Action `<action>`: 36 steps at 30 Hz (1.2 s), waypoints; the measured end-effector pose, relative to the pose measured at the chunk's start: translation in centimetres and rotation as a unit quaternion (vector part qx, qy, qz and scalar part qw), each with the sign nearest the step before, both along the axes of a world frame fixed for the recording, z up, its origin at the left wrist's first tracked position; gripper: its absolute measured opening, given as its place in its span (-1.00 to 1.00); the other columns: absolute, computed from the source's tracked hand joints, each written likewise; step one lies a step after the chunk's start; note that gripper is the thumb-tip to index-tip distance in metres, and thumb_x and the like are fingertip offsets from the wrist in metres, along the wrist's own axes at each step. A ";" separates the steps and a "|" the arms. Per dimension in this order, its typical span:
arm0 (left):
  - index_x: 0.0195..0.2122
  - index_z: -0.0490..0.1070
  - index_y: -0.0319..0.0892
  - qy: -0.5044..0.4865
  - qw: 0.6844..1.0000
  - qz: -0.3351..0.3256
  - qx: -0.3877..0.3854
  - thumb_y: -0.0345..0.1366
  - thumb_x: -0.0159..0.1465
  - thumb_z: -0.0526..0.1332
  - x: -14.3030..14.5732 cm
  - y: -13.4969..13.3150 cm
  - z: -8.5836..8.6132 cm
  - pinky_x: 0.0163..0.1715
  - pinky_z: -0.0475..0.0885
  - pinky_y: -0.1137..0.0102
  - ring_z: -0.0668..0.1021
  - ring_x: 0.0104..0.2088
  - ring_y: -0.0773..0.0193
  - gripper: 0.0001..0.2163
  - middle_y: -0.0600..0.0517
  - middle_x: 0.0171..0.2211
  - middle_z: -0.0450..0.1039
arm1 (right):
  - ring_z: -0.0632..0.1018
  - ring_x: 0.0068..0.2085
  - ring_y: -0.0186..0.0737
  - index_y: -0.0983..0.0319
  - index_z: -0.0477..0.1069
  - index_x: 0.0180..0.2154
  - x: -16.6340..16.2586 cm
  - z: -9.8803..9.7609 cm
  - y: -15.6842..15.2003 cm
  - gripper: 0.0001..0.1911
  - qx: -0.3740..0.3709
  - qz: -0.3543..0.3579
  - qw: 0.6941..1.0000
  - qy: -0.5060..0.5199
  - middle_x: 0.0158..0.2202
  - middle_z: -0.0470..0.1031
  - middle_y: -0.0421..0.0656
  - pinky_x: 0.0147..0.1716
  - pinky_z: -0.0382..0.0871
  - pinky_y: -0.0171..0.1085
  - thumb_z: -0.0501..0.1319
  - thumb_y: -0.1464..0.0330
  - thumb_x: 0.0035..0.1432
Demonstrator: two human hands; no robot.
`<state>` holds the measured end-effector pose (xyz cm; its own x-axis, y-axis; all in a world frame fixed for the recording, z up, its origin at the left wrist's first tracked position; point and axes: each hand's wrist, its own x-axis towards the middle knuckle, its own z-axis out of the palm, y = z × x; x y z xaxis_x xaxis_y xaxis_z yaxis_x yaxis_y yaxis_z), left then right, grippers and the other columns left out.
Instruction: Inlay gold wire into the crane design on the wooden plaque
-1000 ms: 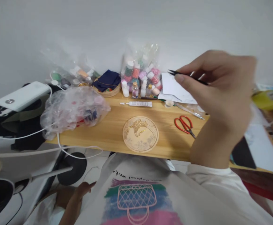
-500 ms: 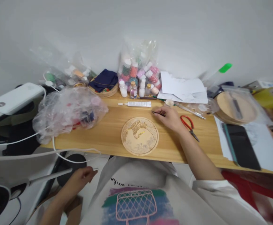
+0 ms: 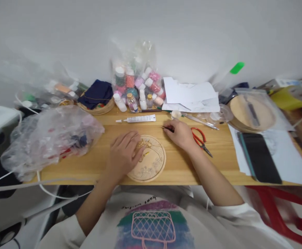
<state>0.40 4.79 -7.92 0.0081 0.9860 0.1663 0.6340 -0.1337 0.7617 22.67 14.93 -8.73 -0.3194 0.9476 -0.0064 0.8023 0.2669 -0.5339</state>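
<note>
On the table lies a round pale wooden disc (image 3: pixel 151 168) bearing a line drawing and a gold-coloured raised figure. My left hand (image 3: pixel 123 152) rests on its left side with fingers stretched out, covering part of it. Right of the disc, my right hand (image 3: pixel 180 133) is closed on thin dark tweezers (image 3: pixel 167 129), their tips pointing left. A pair of red-handled pliers (image 3: pixel 202 142) lies just right of that hand. Behind the disc is a white glue tube (image 3: pixel 142 118). A small round pale dish (image 3: pixel 176 114) sits beyond my right hand.
Bottles (image 3: pixel 132 102) and a clear bag of coloured jars (image 3: pixel 130 81) stand at the back. Papers (image 3: pixel 192 95) lie beside them. A crumpled plastic bag (image 3: pixel 54 135) is at left. A phone (image 3: pixel 261 157) and bagged wooden discs (image 3: pixel 244 110) are at right.
My left hand has come up from below the table edge onto the disc. The right hand still holds the tweezers near the same spot. The view has shifted to the right.
</note>
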 end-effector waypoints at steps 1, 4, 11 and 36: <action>0.02 0.48 -0.10 0.077 0.996 -0.038 0.024 -0.02 0.27 0.27 0.0 0.2 -0.3 0.26 0.23 -0.03 0.43 0.22 -0.16 -0.62 -0.18 0.15 0.49 | 0.51 -0.25 -0.12 0.23 0.55 -0.31 0.1 0.0 0.1 -0.89 -0.003 -0.002 1.000 -0.002 -0.25 0.59 -0.03 -0.30 0.23 -0.24 0.22 0.46 0.17; 0.27 0.28 -0.30 0.283 0.947 -0.126 0.081 0.00 0.38 0.14 0.1 -0.1 -1.2 0.23 0.30 -0.04 0.36 0.31 -0.21 -0.43 -0.31 0.31 0.31 | 0.51 -0.26 -0.13 0.24 0.55 -0.29 0.1 0.1 0.2 -0.89 -0.014 -0.006 1.000 -0.007 -0.27 0.59 -0.04 -0.30 0.23 -0.25 0.23 0.45 0.18; 0.34 0.19 -0.35 0.360 0.914 -0.175 0.065 0.04 0.35 0.17 0.5 -0.5 -2.2 0.25 0.31 -0.04 0.34 0.33 -0.22 -0.33 -0.32 0.34 0.25 | 0.50 -0.26 -0.11 0.24 0.54 -0.26 -0.1 -0.3 0.2 -0.88 -0.016 -0.022 0.999 -0.018 -0.25 0.56 -0.04 -0.33 0.18 -0.23 0.22 0.42 0.20; 0.20 0.39 -0.18 0.143 0.988 -0.055 0.005 -0.17 0.41 0.15 -0.2 0.6 -3.1 0.21 0.46 0.16 0.53 0.19 0.08 -0.61 -0.14 0.20 0.47 | 0.48 -0.33 -0.22 0.24 0.53 -0.27 0.2 -0.3 0.5 -0.89 0.004 0.017 0.999 -0.037 -0.35 0.56 -0.12 -0.36 0.19 -0.31 0.22 0.44 0.18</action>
<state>0.23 5.34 -11.03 0.1631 0.9751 0.1505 0.8044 -0.2197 0.5520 22.88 15.44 -9.03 -0.3508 0.9361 -0.0243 0.8302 0.2990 -0.4705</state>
